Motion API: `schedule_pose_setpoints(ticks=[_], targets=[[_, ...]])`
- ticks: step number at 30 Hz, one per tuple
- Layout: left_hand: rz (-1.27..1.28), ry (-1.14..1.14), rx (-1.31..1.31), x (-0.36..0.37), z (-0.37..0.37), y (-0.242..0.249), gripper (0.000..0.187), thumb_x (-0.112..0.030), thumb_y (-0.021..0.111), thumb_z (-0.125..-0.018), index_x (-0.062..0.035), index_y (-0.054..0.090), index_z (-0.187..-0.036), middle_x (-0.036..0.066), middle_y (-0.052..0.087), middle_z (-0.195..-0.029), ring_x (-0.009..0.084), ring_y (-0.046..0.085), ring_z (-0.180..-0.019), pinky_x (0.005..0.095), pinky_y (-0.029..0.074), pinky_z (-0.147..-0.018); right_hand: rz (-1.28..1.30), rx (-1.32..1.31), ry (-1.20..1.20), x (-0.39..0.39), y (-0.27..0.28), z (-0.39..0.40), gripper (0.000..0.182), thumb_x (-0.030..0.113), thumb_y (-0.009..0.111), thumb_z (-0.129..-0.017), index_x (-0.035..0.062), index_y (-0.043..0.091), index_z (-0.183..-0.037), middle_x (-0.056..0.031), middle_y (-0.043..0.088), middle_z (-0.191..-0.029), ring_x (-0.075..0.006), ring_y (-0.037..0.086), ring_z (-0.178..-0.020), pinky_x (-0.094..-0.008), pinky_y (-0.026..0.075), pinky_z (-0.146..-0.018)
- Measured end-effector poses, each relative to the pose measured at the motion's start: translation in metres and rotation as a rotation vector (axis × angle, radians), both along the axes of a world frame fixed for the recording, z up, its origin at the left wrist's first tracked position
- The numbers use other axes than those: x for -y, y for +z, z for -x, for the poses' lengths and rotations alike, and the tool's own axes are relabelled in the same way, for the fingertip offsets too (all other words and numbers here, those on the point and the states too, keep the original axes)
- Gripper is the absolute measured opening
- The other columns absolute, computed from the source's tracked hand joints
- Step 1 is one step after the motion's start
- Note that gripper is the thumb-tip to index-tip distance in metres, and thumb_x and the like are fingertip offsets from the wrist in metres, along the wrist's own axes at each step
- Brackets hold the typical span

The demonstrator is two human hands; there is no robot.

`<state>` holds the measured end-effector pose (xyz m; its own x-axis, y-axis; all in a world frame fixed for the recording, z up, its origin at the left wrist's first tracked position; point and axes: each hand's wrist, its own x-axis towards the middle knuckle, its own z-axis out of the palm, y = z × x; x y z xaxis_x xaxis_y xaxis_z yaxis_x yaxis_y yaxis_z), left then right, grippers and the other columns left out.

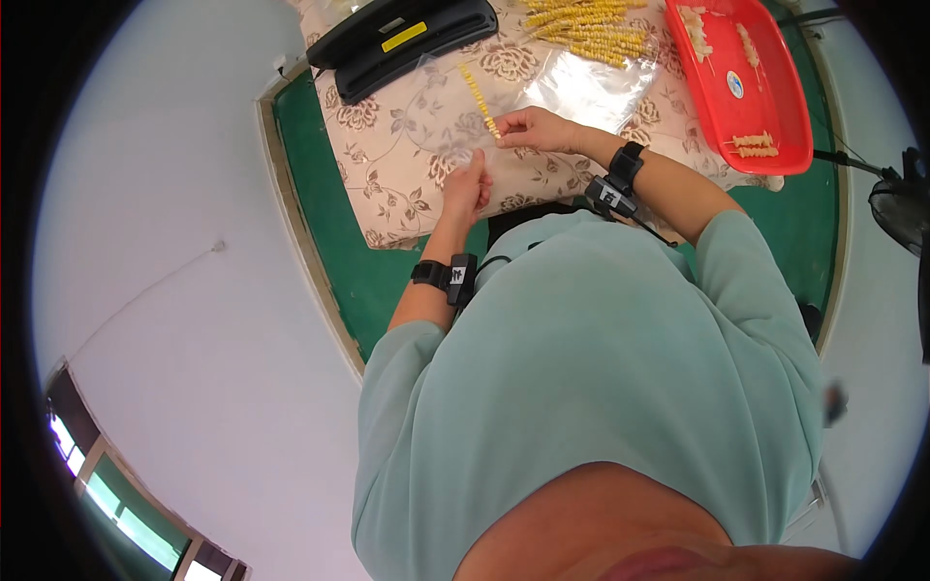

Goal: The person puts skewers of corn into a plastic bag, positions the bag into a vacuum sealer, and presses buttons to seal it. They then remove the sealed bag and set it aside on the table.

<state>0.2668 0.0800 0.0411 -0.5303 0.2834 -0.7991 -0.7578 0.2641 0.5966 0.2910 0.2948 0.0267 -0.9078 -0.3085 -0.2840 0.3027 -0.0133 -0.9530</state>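
A skewer of small yellow pieces (475, 95) slants over the cloth, its near end pinched between the thumb and fingers of my right hand (536, 130). Beneath it lies a thin clear plastic bag (426, 108), faint against the floral pattern. My left hand (467, 186) is at the near edge of this bag, thumb raised and fingers curled in, closed on the film. At the skewer's far end sits a long black bag sealer (412, 53) with a yellow label, its lid raised.
Many yellow skewers (591, 29) are piled at the back of the floral tablecloth (378, 184). Shiny clear bags (591, 89) lie in front of them. On the right, a red tray (722, 126) holds several pale skewers (754, 145). A black stand arm (852, 163) reaches toward the tray.
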Motion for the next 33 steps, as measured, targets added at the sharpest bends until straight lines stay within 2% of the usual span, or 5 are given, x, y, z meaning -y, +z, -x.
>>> schedule_pose_setpoints(ticks=[3, 9, 18, 25, 33], targets=[[0.462, 0.059, -0.742, 0.010, -0.003, -0.024, 0.041, -0.041, 0.076, -0.078, -0.0064, 0.053, -0.079, 0.002, 0.050, -0.067, 0.0146, 0.050, -0.058, 0.0286, 0.043, -0.054, -0.037, 0.028, 0.020, 0.000, 0.008, 0.002, 0.018, 0.024, 0.070, -0.085, 0.0074, 0.061, -0.085, 0.0065, 0.055, -0.075, -0.0030, 0.046, -0.071, -0.0213, 0.041, -0.066], [0.240, -0.409, -1.725, 0.004, 0.029, 0.023, 0.042, -0.028, 0.081, -0.067, -0.0048, 0.054, -0.089, 0.009, 0.052, -0.077, 0.0229, 0.055, -0.072, 0.0324, 0.045, -0.063, -0.017, 0.013, 0.090, 0.003, 0.004, 0.005, 0.018, 0.024, 0.070, -0.083, 0.0083, 0.062, -0.086, 0.0070, 0.055, -0.075, -0.0031, 0.047, -0.071, -0.0209, 0.040, -0.065], [0.154, -0.334, -0.991, -0.007, 0.032, -0.010, 0.016, -0.018, 0.072, -0.076, -0.0051, 0.067, -0.084, 0.006, 0.063, -0.068, 0.0169, 0.059, -0.058, 0.0293, 0.049, -0.057, -0.052, -0.016, 0.151, -0.001, 0.007, 0.002, 0.011, 0.013, 0.064, -0.086, 0.0056, 0.057, -0.082, 0.0048, 0.058, -0.083, -0.0031, 0.046, -0.076, -0.0210, 0.041, -0.070], [0.200, -0.316, -1.000, -0.023, 0.039, -0.012, 0.013, -0.015, 0.067, -0.082, -0.0028, 0.068, -0.087, 0.003, 0.064, -0.067, 0.0083, 0.057, -0.058, 0.0244, 0.047, -0.056, -0.199, -0.314, 0.048, -0.030, 0.029, -0.031, 0.013, 0.016, 0.066, -0.082, 0.0039, 0.063, -0.084, 0.0004, 0.062, -0.075, -0.0060, 0.058, -0.073, -0.0233, 0.049, -0.070], [0.183, -0.328, -0.998, -0.050, 0.033, -0.029, 0.013, -0.015, 0.067, -0.080, -0.0045, 0.066, -0.087, 0.002, 0.062, -0.065, 0.0101, 0.056, -0.057, 0.0253, 0.048, -0.057, -0.456, 0.174, 0.058, -0.070, 0.053, -0.075, 0.011, 0.009, 0.059, -0.083, -0.0001, 0.061, -0.078, -0.0051, 0.063, -0.062, -0.0111, 0.066, -0.056, -0.0240, 0.051, -0.049]])
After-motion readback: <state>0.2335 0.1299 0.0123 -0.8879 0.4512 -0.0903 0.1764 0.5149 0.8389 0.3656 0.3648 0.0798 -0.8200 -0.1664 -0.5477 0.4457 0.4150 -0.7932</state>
